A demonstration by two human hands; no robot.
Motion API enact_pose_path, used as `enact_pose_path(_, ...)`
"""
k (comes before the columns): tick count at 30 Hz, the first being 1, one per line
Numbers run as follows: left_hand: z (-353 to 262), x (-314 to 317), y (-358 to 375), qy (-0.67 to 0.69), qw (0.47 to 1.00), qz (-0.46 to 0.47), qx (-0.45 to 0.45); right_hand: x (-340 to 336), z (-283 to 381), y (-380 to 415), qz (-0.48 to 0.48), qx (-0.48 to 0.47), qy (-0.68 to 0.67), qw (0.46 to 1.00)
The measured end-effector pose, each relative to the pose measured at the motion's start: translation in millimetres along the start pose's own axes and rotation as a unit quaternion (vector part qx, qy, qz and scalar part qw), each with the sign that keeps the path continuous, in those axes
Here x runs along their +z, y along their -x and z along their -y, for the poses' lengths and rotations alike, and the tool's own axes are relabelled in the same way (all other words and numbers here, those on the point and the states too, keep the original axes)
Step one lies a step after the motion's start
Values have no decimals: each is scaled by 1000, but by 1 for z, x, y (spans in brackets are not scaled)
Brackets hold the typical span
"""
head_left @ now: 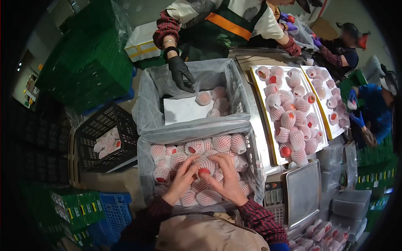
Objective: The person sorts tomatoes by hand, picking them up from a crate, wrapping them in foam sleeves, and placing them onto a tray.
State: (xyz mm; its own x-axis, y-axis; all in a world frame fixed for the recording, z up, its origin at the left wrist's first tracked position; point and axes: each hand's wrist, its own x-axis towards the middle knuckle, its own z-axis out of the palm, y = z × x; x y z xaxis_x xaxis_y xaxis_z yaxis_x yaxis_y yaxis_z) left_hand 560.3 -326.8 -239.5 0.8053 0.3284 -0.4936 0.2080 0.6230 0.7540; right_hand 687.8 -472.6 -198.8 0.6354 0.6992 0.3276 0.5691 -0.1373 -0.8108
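Note:
Between both of my hands is a round red fruit in a white foam net (205,166), raised over a lined crate. My left hand (183,179) curls around its left side, while my right hand (227,179) grips it from the right with the thumb across the near side. Below them, the lined crate (145,184) is packed with similar netted fruit (208,197). Directly beyond it stands a second lined crate (144,90), with a white sheet (181,109) and several netted fruits (220,104) inside. A co-worker's black-gloved hand (181,74) reaches into that one.
At right, white trays (268,140) hold many netted fruits. A scale (303,192) sits beside my right arm. On the left are a black basket (90,154) with foam-netted fruit and green crates (90,62). Other people (347,50) work at the far right.

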Motion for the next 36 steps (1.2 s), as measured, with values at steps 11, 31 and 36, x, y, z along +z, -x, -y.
enact_pose_path(11, -3, -4, 37, 152, 974, 169, -10, 8, 1, 22, -151, 307, -488, 803)
enact_pose_path(31, -44, 28, 73, -331, 894, 58, 296, -24, 64, 40, 70, 205, -398, 891)
enact_pose_path(36, -36, 16, 70, -374, 870, 82, 312, -25, 57, 51, 102, 222, -529, 812)
